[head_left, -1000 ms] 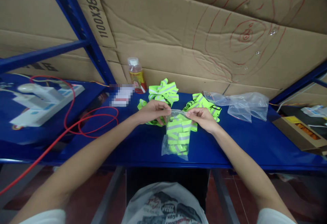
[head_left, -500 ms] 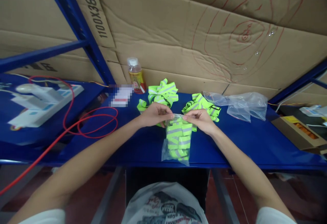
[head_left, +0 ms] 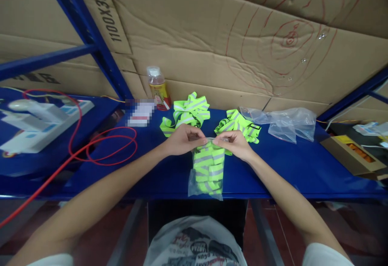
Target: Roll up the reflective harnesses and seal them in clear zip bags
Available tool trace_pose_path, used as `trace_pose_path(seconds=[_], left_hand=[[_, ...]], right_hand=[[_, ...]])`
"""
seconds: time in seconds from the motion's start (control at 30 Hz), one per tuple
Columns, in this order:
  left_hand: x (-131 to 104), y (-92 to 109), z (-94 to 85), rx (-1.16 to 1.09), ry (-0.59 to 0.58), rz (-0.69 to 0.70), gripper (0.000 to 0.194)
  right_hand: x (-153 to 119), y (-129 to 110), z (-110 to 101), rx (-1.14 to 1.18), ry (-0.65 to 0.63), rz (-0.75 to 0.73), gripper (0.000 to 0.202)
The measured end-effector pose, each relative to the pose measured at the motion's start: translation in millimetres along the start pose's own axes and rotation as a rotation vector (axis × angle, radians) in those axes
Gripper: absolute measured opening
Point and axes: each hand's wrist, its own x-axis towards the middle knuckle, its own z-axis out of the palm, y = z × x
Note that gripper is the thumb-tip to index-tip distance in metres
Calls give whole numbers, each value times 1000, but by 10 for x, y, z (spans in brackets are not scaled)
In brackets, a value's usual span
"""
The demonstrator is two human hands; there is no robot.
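A clear plastic bag [head_left: 208,169] filled with folded yellow-green reflective straps hangs at the front edge of the blue table. My left hand [head_left: 185,138] pinches its top edge on the left side, and my right hand [head_left: 235,141] pinches the same edge on the right, the fingertips close together. Behind my left hand lies a loose heap of reflective straps [head_left: 192,110]. Another bundle of straps [head_left: 238,124] rests just behind my right hand, partly covered by it.
Flat clear bags [head_left: 291,122] lie at the back right. A bottle [head_left: 159,90] stands against the cardboard wall. Red cable [head_left: 112,136] loops on the left near a white power strip [head_left: 45,124]. An open carton [head_left: 353,155] is at the far right.
The two hands' fingertips have come closer together along the bag's top edge. The whole view has shifted slightly.
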Motion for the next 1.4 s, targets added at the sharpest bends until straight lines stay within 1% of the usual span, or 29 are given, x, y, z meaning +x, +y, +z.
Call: trace_pose_path(seconds=[0.17,0.27,0.33,0.4,0.47,0.6,0.67,0.77,0.87,1.0,1.1,1.23,1.3,1.4], left_hand=[[-22,-12,32,76,-17,11,38],[-29,-30,29,133,-22,-7,36],[-14,-35,1,127,-41,-56,37],[29,-23,-53,93,-83,-125,38],[102,16,-125,98,-133,-148,38],[285,117,-269,218,-253,-27,24],[349,118,-310,255,-293,7,19],[389,13,-326,211,-301,-38,19],[399,-163,-325,40,-323,-160,25],[424,-344,-347,-170,-355,-319,27],[437,-418,-361,-249,-369,-396,27],[422,-476,-342,-211,-363,-406,27],[407,-475,-323,-162,-360,-380,26],[389,-423,-305,-51,-346,-315,19]], right_hand=[[12,40,32,82,-45,58,47],[29,88,38,115,-48,88,49],[45,104,35,129,-53,96,47],[72,99,30,129,-71,95,43],[117,71,20,119,-100,99,42],[255,-28,-30,39,-206,143,42],[332,-77,-72,-40,-285,160,39],[428,-128,-135,-161,-377,155,35],[492,-145,-174,-243,-422,134,29],[535,-118,-188,-218,-439,188,18],[545,-62,-192,-195,-422,206,15],[542,43,-188,-171,-414,233,17],[539,87,-179,-171,-409,253,18],[535,121,-168,-194,-410,315,18]])
